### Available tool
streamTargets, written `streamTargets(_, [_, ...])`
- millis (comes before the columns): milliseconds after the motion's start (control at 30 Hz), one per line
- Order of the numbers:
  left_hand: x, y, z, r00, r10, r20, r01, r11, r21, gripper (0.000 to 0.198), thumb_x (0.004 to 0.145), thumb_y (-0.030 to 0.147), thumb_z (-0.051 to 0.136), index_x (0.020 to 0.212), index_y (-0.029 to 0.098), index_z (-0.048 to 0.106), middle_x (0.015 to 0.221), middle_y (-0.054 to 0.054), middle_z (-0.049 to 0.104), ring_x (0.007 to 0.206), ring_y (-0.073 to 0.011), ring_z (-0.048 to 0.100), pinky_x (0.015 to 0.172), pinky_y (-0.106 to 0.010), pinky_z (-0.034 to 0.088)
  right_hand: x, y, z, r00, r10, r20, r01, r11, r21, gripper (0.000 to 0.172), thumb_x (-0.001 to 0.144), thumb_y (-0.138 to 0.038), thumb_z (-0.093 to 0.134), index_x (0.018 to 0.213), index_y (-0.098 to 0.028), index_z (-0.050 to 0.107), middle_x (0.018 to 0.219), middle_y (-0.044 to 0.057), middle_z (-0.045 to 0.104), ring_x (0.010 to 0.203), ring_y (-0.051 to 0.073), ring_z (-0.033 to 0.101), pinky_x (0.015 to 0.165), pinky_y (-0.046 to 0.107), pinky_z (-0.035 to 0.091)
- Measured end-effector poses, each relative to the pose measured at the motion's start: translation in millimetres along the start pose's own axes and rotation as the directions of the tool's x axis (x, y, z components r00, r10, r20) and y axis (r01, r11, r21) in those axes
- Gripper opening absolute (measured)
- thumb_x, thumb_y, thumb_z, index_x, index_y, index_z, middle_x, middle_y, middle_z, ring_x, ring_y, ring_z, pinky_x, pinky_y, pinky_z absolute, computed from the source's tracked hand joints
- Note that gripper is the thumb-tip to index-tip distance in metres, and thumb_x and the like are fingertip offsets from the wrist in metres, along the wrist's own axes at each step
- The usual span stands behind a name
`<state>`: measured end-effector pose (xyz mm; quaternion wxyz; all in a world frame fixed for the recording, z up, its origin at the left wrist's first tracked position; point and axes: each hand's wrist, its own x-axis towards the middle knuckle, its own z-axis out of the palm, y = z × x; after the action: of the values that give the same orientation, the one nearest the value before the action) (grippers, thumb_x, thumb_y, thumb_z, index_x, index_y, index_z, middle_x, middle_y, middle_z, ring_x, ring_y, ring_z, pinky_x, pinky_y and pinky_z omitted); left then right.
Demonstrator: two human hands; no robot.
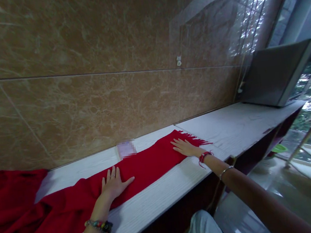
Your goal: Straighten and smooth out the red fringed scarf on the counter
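A red scarf (147, 164) with a fringed end lies lengthwise along a white countertop (221, 130). Its right part is spread fairly flat, while the left part is bunched and wrinkled. My left hand (114, 184) rests palm down on the middle of the cloth, thumb stretched out to the right. Near the fringe, my right hand (185, 147) presses flat on the fabric with its fingers extended. Both hands are open and grip nothing. Behind the scarf a small pale packet (126, 149), blurred out, sits on the counter.
A brown marbled tile wall (113, 103) rises directly behind the counter. At the far right end stands a large grey box-shaped object (276, 72). A railing (308, 135) and a green basin (279, 148) are beyond the counter's front edge, at lower right.
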<state>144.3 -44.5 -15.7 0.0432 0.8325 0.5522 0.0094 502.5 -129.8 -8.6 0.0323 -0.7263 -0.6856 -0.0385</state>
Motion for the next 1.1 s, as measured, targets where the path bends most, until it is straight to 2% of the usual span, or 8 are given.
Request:
streamTargets(167, [8.6, -13.1, -4.0, 0.997, -0.020, 0.080, 0.019, 1.000, 0.010, 0.106, 0.060, 0.076, 0.033, 0.136, 0.005, 0.016, 0.143, -0.014, 0.010, 0.130, -0.0339, 0.008, 0.101, -0.053, 0.017, -4.6, 17.4, 7.5, 0.999, 0.037, 0.024, -0.038, 0.999, 0.017, 0.049, 0.090, -0.042, 0.024, 0.135, -0.024, 0.026, 0.142, 0.007, 0.024, 0.130, 0.026, 0.017, 0.100, 0.050, 0.021])
streamTargets(333, [5.8, -12.7, -2.6, 0.997, -0.048, 0.060, 0.046, 0.999, 0.022, 0.106, 0.060, 0.077, 0.032, 0.137, 0.006, 0.016, 0.144, -0.013, 0.010, 0.131, -0.0323, 0.006, 0.103, -0.050, 0.014, 8.7, 22.1, -3.7, 0.996, 0.092, -0.008, -0.092, 0.996, 0.020, 0.054, 0.090, -0.045, 0.023, 0.134, -0.015, 0.029, 0.140, 0.013, 0.025, 0.130, 0.026, 0.016, 0.102, 0.048, 0.018])
streamTargets(400, [2.4, -7.7, -0.8, 0.999, -0.044, -0.004, 0.044, 0.998, 0.033, 0.101, 0.064, 0.075, 0.031, 0.137, 0.007, 0.017, 0.144, -0.014, 0.011, 0.131, -0.0331, 0.007, 0.102, -0.052, 0.015, 20.2, 15.6, -9.4, 0.995, 0.082, -0.057, -0.081, 0.996, 0.022, 0.055, 0.091, -0.043, 0.021, 0.135, -0.012, 0.026, 0.142, 0.014, 0.021, 0.131, 0.024, 0.012, 0.104, 0.045, 0.015])
streamTargets(467, [-0.9, -0.5, 1.4, 0.993, 0.033, -0.115, -0.027, 0.998, 0.054, 0.093, 0.069, 0.071, 0.030, 0.137, 0.009, 0.018, 0.144, -0.013, 0.010, 0.131, -0.0327, 0.007, 0.101, -0.054, 0.016, 32.5, 3.7, -12.9, 0.996, 0.034, -0.087, -0.031, 0.999, 0.033, 0.055, 0.090, -0.044, 0.021, 0.136, -0.014, 0.024, 0.143, 0.011, 0.020, 0.131, 0.023, 0.011, 0.104, 0.044, 0.014])
streamTargets(533, [-3.4, 7.2, 3.8, 0.959, 0.175, -0.224, -0.158, 0.983, 0.092, 0.086, 0.073, 0.067, 0.029, 0.137, 0.010, 0.017, 0.144, -0.012, 0.009, 0.132, -0.0305, 0.004, 0.102, -0.052, 0.015, 42.9, -10.9, -12.2, 0.996, -0.052, -0.075, 0.056, 0.997, 0.054, 0.055, 0.089, -0.048, 0.023, 0.136, -0.020, 0.024, 0.143, 0.007, 0.020, 0.131, 0.024, 0.012, 0.103, 0.047, 0.014])
streamTargets(633, [-5.8, 14.9, 6.9, 0.916, 0.288, -0.278, -0.263, 0.957, 0.124, 0.085, 0.075, 0.065, 0.029, 0.137, 0.008, 0.015, 0.145, -0.011, 0.009, 0.132, -0.0289, 0.003, 0.104, -0.049, 0.014, 51.8, -27.4, -3.3, 0.995, -0.104, -0.009, 0.105, 0.990, 0.096, 0.056, 0.087, -0.053, 0.023, 0.136, -0.025, 0.024, 0.143, 0.006, 0.022, 0.130, 0.028, 0.014, 0.101, 0.054, 0.014])
streamTargets(833, [-8.9, 16.7, 5.9, 0.982, 0.101, -0.159, -0.091, 0.993, 0.071, 0.086, 0.075, 0.065, 0.027, 0.138, 0.009, 0.013, 0.144, -0.010, 0.007, 0.131, -0.0304, 0.006, 0.102, -0.053, 0.017, 53.0, -18.8, 13.8, 1.000, 0.009, -0.001, -0.009, 0.994, 0.107, 0.062, 0.083, -0.060, 0.023, 0.136, -0.027, 0.024, 0.143, 0.006, 0.020, 0.129, 0.034, 0.014, 0.099, 0.057, 0.014])
streamTargets(1100, [-7.3, 14.9, -1.8, 0.999, -0.041, -0.006, 0.042, 0.999, 0.020, 0.091, 0.070, 0.072, 0.022, 0.137, 0.010, 0.017, 0.144, -0.012, 0.012, 0.129, -0.0380, 0.008, 0.095, -0.064, 0.014, 49.1, 3.2, 10.8, 0.997, 0.065, 0.033, -0.068, 0.994, 0.084, 0.060, 0.084, -0.058, 0.023, 0.136, -0.028, 0.023, 0.144, 0.005, 0.018, 0.129, 0.033, 0.015, 0.099, 0.057, 0.015])
